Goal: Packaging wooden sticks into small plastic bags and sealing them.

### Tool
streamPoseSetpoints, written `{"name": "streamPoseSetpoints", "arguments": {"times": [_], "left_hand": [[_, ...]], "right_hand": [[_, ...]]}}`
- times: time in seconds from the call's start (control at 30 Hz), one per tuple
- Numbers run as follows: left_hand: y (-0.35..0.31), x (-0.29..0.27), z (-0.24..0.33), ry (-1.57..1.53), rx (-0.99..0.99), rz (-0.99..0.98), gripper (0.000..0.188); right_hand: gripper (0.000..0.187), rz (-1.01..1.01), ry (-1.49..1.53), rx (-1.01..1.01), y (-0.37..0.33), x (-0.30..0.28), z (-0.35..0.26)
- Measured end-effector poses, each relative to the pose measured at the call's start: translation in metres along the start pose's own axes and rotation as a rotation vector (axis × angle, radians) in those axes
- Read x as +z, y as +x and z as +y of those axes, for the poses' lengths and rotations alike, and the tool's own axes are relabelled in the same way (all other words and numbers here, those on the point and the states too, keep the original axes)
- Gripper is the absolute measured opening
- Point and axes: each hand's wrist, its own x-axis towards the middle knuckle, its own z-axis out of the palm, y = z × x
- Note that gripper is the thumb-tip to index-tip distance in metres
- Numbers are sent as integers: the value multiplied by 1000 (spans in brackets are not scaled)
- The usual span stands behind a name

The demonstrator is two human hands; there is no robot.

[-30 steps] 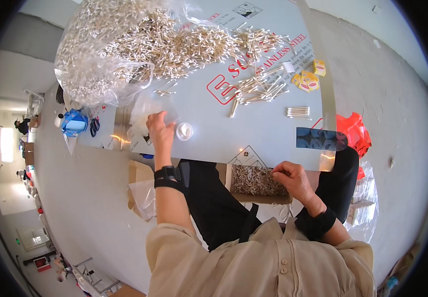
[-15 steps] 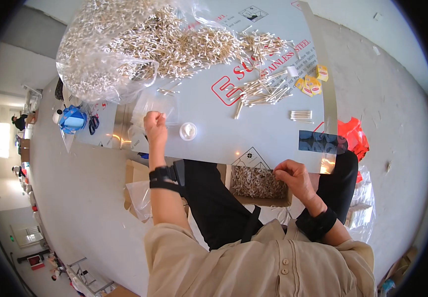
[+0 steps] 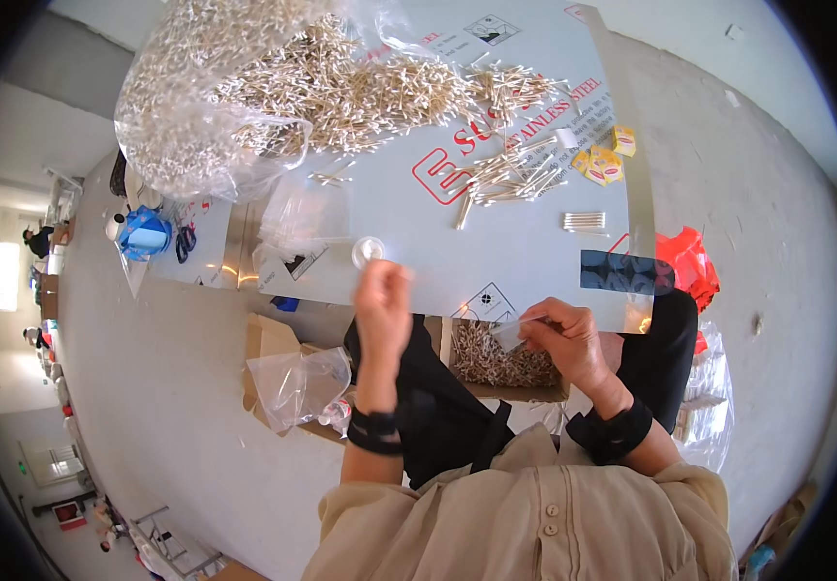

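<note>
My right hand [image 3: 569, 344] is closed, thumb against fingers, on a small clear plastic bag [image 3: 508, 335] over an open cardboard box of cotton swabs [image 3: 496, 363] below the table edge. Blurred by motion, my left hand [image 3: 384, 305] hovers at the near edge, just below a small round white tub [image 3: 368, 252]; its fingers are too smeared to read. A stack of clear plastic bags [image 3: 307, 215] lies left of the tub. To the right are loose cotton swabs [image 3: 506, 179] and a neat row of swabs [image 3: 584, 222].
A large clear sack of cotton swabs [image 3: 196, 136] spills across the far side of the metal-topped table [image 3: 409, 208]. Yellow packets [image 3: 601, 167] and a dark film strip [image 3: 622, 272] lie at right. Scissors [image 3: 184, 242] and a blue container [image 3: 143, 233] are at left.
My left hand has moved right from the stack of plastic bags to just below the white tub. A small clear bag now shows in my right hand, which has stayed over the box.
</note>
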Motion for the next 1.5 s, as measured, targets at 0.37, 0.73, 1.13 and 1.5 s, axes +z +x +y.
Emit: {"name": "streamPoseSetpoints", "arguments": {"times": [0.37,0.73,1.13,1.5], "left_hand": [[75,-6,-113,769,148,154,10],[8,16,19,228,182,-253,13],[-94,126,102,24,124,-889,3],[-102,189,104,-168,-34,-817,16]], "right_hand": [[7,140,51,-6,-18,-17,12],[5,183,-95,-147,-49,-58,16],[11,215,-509,-207,-81,-95,15],[21,557,-79,-189,-73,-115,44]]}}
